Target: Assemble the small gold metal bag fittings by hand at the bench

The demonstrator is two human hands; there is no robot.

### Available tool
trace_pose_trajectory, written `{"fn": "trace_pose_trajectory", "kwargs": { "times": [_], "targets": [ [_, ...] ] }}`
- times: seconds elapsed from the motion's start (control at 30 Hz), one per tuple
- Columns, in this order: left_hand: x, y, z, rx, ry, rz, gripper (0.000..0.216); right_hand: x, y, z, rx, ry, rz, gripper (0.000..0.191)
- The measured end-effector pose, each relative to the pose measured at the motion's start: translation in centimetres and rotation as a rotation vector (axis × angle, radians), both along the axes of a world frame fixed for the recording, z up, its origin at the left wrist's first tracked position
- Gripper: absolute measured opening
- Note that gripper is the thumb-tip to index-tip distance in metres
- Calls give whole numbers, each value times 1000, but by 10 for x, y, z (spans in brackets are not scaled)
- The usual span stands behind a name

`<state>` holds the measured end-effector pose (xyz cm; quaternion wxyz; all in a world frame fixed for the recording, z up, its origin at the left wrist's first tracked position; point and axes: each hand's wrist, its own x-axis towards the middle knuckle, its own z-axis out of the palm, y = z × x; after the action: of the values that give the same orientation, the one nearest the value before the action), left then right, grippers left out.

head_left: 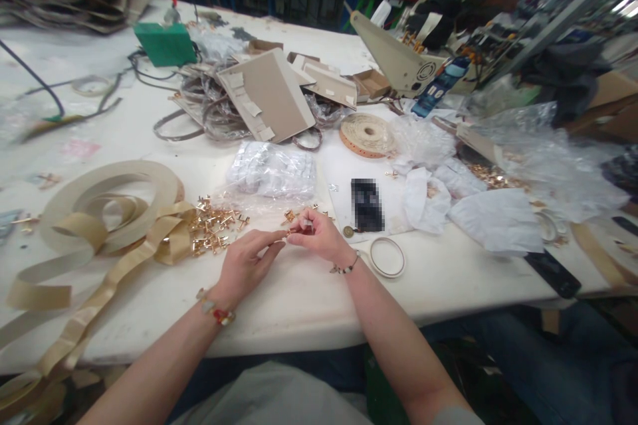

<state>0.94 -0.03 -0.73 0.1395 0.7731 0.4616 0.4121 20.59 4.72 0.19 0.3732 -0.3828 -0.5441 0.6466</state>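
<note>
My left hand [246,260] and my right hand [319,234] meet over the white table [299,299], fingertips pinched together on a small gold metal fitting [290,231]. Both wrists wear bracelets. Just left of the hands lies a pile of several gold fittings [214,226]. Behind the hands sits a clear bag of wrapped small parts [272,171].
Beige strap loops and a wide roll [107,206] lie at the left. A perforated tan roll [367,135], cardboard pieces [269,96], crumpled plastic [528,153], a thin ring [387,257], a dark phone [553,273] and a green box [165,44] crowd the table.
</note>
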Motion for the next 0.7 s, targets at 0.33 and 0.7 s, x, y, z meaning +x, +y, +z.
{"fn": "trace_pose_trajectory", "kwargs": {
  "times": [0.33,0.7],
  "targets": [
    [0,0,0,34,-24,16,11,-1,-1,1,2,-14,13,53],
    [1,-2,5,17,-42,0,14,-1,-1,2,-6,-17,39,53]
  ]
}}
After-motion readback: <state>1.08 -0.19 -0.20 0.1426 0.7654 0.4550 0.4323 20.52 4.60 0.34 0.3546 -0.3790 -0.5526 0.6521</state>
